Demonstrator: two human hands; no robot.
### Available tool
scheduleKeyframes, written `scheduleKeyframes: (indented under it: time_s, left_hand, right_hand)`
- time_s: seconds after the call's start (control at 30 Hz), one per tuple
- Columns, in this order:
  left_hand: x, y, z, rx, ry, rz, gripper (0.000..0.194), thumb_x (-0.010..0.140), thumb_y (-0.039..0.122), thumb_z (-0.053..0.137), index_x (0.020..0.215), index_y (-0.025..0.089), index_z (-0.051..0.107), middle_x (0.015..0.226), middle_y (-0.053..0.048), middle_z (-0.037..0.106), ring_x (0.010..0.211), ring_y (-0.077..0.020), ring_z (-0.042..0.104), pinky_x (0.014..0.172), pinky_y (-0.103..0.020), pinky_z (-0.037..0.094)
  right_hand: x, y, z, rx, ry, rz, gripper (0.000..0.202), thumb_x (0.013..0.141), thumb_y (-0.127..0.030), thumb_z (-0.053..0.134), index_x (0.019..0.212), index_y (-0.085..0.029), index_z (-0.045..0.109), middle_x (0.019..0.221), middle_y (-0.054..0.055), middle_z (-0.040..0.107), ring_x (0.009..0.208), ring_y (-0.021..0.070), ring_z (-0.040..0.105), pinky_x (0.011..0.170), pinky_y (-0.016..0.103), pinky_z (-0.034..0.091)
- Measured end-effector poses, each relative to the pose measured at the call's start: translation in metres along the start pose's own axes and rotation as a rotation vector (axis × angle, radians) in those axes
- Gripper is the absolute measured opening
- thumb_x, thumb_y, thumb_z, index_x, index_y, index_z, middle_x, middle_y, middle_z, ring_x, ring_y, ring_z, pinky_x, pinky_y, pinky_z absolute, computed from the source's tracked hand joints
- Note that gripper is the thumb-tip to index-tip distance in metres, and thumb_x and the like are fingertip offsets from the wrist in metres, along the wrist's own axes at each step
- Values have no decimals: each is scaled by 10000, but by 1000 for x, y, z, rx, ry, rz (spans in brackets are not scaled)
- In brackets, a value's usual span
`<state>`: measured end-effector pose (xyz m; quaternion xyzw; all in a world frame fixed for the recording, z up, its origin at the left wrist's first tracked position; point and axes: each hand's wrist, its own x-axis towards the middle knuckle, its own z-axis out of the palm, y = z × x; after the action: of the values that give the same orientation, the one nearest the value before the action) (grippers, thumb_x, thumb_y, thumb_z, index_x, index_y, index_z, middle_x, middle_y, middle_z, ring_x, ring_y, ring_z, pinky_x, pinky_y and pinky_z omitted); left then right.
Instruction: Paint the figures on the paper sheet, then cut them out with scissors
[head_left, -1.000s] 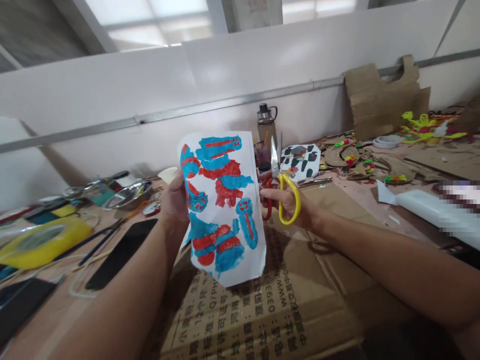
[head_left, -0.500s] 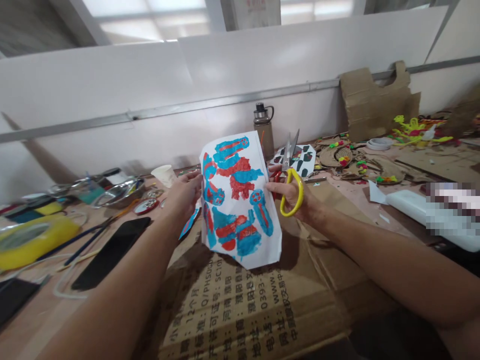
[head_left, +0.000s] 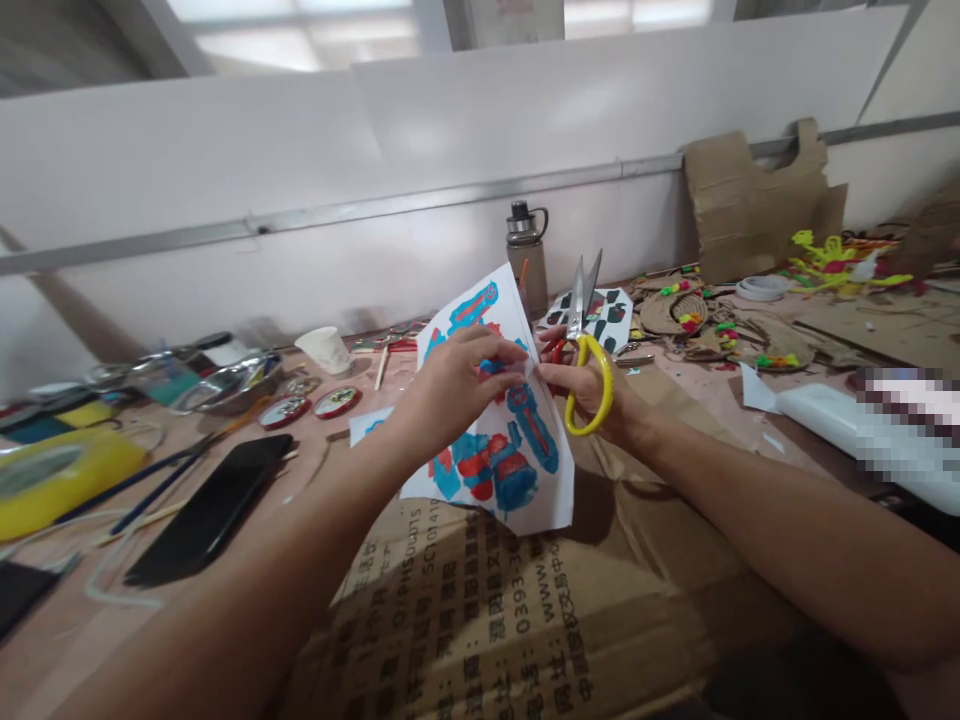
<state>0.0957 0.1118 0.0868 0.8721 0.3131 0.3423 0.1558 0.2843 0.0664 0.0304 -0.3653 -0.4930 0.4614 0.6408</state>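
Paper (head_left: 495, 455) with red and blue paint is up over cardboard (head_left: 607, 590) in the head view. The right hand (head_left: 622, 405) pinches its edge and holds scissors (head_left: 575, 318), a little open, pointing up. The left hand (head_left: 469, 380) is nearly closed in front; I can't tell if it grips. Best to pinch gently and keep sharp tips away.

Your left grip (head_left: 466, 385) blocks the middle of the painted sheet (head_left: 517, 470), and you cannot tell whether its fingertips pinch the paper. Your right grip (head_left: 583, 382) mostly hides the red handle of the scissors (head_left: 576, 318). Beyond both, the sheet covers part of the bottle (head_left: 526, 255). Far left of your left grip, the picture's edge crops the yellow roll (head_left: 112, 452); right of your right grip, blurring masks part of a white object (head_left: 821, 420).
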Motion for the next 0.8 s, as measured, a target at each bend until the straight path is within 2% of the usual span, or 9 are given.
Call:
scheduleKeyframes:
  time_s: [0.1, 0.3, 0.53, 0.7, 0.8]
  left_hand:
    - [4, 2, 1, 50, -24, 39, 115, 845, 162, 814, 866, 275, 827, 1002, -60, 791, 1071, -290, 722, 1078, -438, 549]
    - [7, 6, -3, 104, -97, 31, 127, 842, 141, 793, 793, 255, 765, 857, -40, 745, 943, -271, 715, 950, -404, 573]
    - [11, 2, -4, 136, -182, -10, 96, 833, 187, 773, 780, 261, 743, 814, -18, 753, 850, -245, 712, 905, -390, 574]
    - [12, 1, -5, 69, -238, -72, 114, 854, 222, 725, 747, 260, 733, 744, -4, 746, 637, -192, 682, 743, -343, 560]
    - [11, 2, -6, 54, -214, -99, 114, 856, 250, 729, 744, 270, 734, 663, 10, 729, 575, -186, 663, 644, -317, 526]
  right_hand:
    - [0, -3, 0, 11, 19, 3, 493, 656, -294, 818, 1096, -267, 598, 741, -56, 596, 695, 185, 598, 676, 336, 525]
    - [1, -3, 3, 11, 9, -14, 476, 637, -300, 829, 1045, -271, 585, 758, -52, 594, 722, 188, 606, 742, 352, 540]
    - [-2, -4, 3, -12, -6, -2, 459, 636, -291, 812, 1044, -272, 601, 718, -56, 603, 648, 170, 561, 654, 334, 519]
    - [-1, -1, 2, -6, -24, 3, 435, 660, -291, 804, 1039, -263, 593, 751, -50, 606, 666, 164, 567, 665, 330, 509]
    - [0, 2, 2, -5, -26, 12, 427, 668, -308, 810, 1037, -260, 602, 763, -49, 617, 674, 165, 575, 690, 337, 518]
